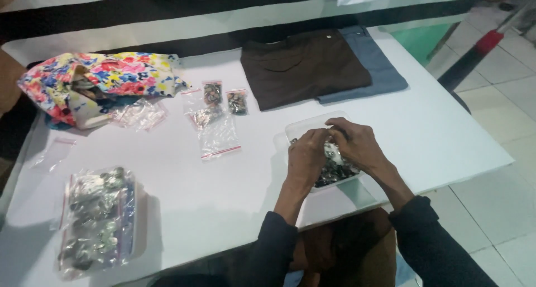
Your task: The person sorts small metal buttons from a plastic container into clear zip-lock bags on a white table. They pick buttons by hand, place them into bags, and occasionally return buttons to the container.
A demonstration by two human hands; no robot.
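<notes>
1. Left hand (306, 156) and right hand (354, 143): both curled over the tray (296, 128), fingertips meeting above it. Closed together on something small, mostly hidden behind the knuckles; whether a bag or loose pieces, cannot tell.
2. Tray: clear plastic, on the table (435, 136) near its front edge, directly ahead of the body. Holds dark metal pieces (335, 172), visible below the wrists. Placed close, so both hands reach in without stretching.
3. Filled small bags (225, 99): two, side by side beyond the tray, red zip strips uppermost. Set apart from the tray, probably as finished units.
4. Flat clear bags (216, 132): just in front of the filled ones, within reach of the left hand, seemingly empty stock.
5. Large bag (96, 220): at the near left corner, packed with similar metal pieces, well apart from the hands.
6. Floral cloth (97, 83): bunched at the far left, more clear plastic (139, 114) lying against it.
7. Folded garments: brown one (301, 66) overlapping a blue one (379, 64), at the far edge, clear of the working area.
</notes>
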